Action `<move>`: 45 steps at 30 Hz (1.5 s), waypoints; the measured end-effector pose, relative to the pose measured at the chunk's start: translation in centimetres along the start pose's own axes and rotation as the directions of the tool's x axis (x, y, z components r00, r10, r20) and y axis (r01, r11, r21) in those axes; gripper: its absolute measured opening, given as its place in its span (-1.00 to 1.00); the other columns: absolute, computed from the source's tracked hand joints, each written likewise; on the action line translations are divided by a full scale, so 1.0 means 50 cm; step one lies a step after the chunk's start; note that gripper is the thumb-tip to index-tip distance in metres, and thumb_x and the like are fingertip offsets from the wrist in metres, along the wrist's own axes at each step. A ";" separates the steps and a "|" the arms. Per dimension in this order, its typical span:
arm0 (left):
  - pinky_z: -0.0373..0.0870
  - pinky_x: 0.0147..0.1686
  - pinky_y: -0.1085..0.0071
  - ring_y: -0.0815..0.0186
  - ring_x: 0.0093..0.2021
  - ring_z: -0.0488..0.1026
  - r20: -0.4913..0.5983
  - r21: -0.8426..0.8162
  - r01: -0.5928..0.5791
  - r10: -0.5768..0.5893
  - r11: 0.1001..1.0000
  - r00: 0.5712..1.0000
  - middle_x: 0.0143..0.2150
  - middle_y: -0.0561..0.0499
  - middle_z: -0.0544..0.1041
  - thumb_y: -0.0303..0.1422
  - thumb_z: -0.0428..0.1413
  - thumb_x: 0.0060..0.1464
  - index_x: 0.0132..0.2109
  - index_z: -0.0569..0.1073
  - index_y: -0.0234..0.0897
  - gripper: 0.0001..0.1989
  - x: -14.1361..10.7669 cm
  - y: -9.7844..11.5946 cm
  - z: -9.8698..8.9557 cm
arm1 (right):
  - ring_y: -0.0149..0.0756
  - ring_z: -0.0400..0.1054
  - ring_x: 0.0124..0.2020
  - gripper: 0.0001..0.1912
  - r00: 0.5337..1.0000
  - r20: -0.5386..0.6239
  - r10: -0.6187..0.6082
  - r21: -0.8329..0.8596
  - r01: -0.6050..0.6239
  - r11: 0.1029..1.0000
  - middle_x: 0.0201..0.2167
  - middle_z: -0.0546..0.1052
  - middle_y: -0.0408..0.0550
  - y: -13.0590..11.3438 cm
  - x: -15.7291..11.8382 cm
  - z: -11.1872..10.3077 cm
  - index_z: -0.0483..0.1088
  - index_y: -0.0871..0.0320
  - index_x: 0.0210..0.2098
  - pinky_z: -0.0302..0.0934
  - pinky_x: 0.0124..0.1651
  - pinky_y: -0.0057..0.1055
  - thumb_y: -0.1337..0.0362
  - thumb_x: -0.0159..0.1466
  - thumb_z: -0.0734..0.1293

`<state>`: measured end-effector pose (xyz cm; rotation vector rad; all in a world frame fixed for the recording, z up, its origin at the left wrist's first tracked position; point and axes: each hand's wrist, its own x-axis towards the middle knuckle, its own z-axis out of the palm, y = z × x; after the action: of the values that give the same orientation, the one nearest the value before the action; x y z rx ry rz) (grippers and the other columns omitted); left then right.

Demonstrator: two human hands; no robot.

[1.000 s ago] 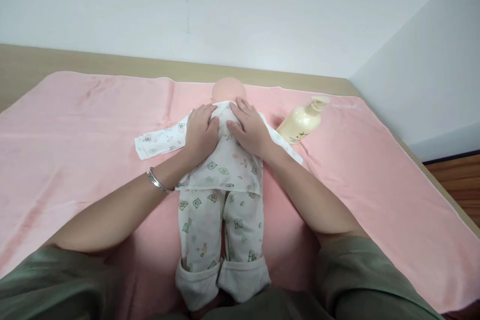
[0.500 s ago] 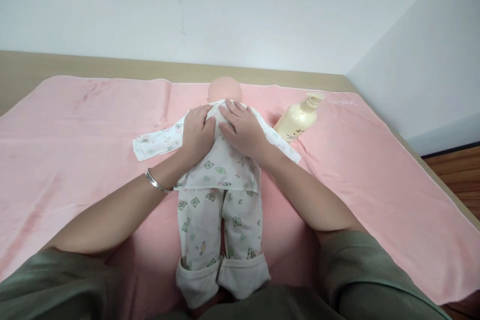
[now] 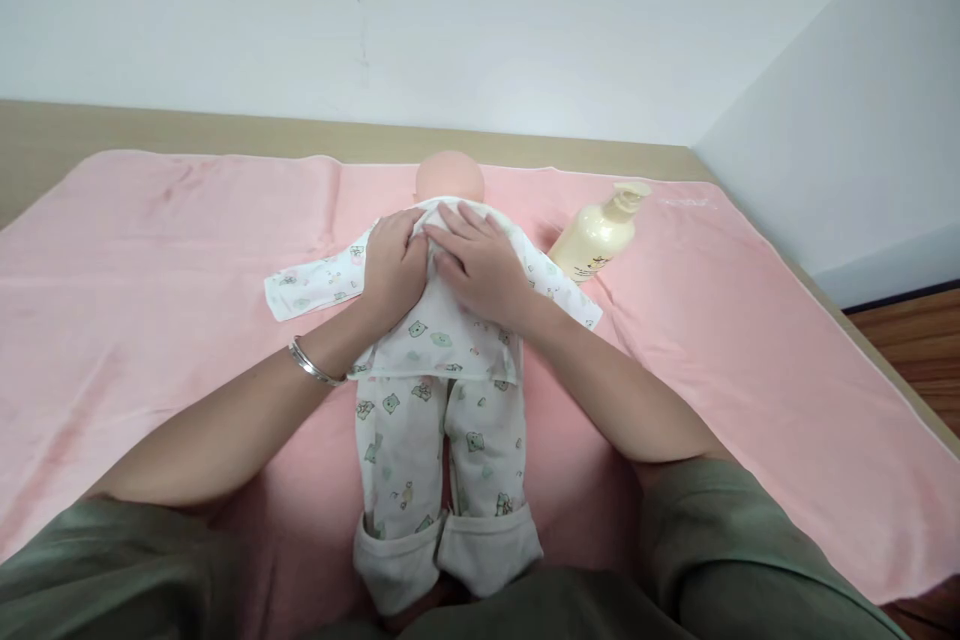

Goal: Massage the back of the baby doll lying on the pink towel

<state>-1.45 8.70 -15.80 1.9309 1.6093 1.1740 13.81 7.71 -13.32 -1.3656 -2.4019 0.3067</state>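
A baby doll (image 3: 450,178) in a white printed top (image 3: 442,345) and matching trousers (image 3: 484,440) with turned-up cuffs lies with its bald head away from me. No face shows on it. My left hand (image 3: 394,265) rests flat on the left of the upper back, thumb apart from the fingers. On the right of the upper back lies my right hand (image 3: 484,265), its fingers spread and their tips near the middle. Neither hand holds anything. The doll's sleeves stretch out to both sides.
A cream pump bottle (image 3: 596,238) leans beside the doll's right-hand sleeve. Under everything is a pink cloth (image 3: 172,320) on a wooden surface (image 3: 225,130). A white wall (image 3: 525,20) stands behind, another at the right.
My right hand has shifted slightly left, its fingertips and thumb now nearer my left hand. My left hand has hardly moved.
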 end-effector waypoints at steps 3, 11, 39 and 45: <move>0.35 0.27 0.00 0.03 0.13 0.47 -0.037 -0.004 0.027 -0.027 1.000 0.999 0.10 -0.15 0.61 -0.34 -0.10 0.18 0.00 0.52 -0.24 -0.63 -0.002 0.000 0.002 | 0.10 -0.10 0.59 -0.43 0.998 0.007 0.064 -0.011 -0.064 0.998 0.56 0.06 0.00 0.020 0.015 -0.008 0.20 0.10 0.46 -0.12 0.58 0.22 0.18 0.50 0.09; 0.39 0.04 0.15 0.13 -0.13 0.45 -0.022 -0.030 -0.022 0.021 0.999 1.000 -0.19 -0.07 0.59 -0.35 -0.12 0.19 -0.28 0.41 -0.17 -0.79 0.001 0.002 0.000 | 0.08 -0.11 0.59 -0.41 0.998 -0.008 -0.069 -0.111 0.067 0.992 0.53 0.13 -0.12 -0.021 -0.018 0.004 0.17 0.11 0.48 -0.18 0.60 0.27 0.26 0.50 0.03; 0.33 0.29 -0.10 -0.02 0.13 0.46 -0.011 0.130 -0.019 0.021 0.991 1.000 0.02 -0.20 0.56 -0.39 -0.19 0.31 -0.09 0.44 -0.19 -0.70 -0.014 0.017 0.007 | 0.04 -0.17 0.61 -0.38 0.999 0.033 0.039 -0.095 -0.036 0.995 0.57 0.00 -0.13 -0.015 -0.009 -0.005 0.07 0.07 0.52 -0.18 0.61 0.24 0.23 0.50 0.00; 0.13 0.49 -0.14 -0.07 0.44 0.28 -0.001 0.167 -0.052 0.053 0.985 0.999 0.33 -0.28 0.44 -0.26 -0.22 0.37 0.25 0.41 -0.31 -0.51 -0.029 0.008 0.016 | 0.02 -0.21 0.62 -0.36 0.992 0.031 0.123 -0.025 -0.122 0.992 0.59 -0.07 -0.02 -0.002 0.003 -0.007 0.00 0.16 0.54 -0.25 0.63 0.24 0.21 0.50 0.00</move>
<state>-0.59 7.41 -16.52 2.0871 1.7185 1.0965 13.80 7.78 -12.95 -1.5328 -2.3587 0.3363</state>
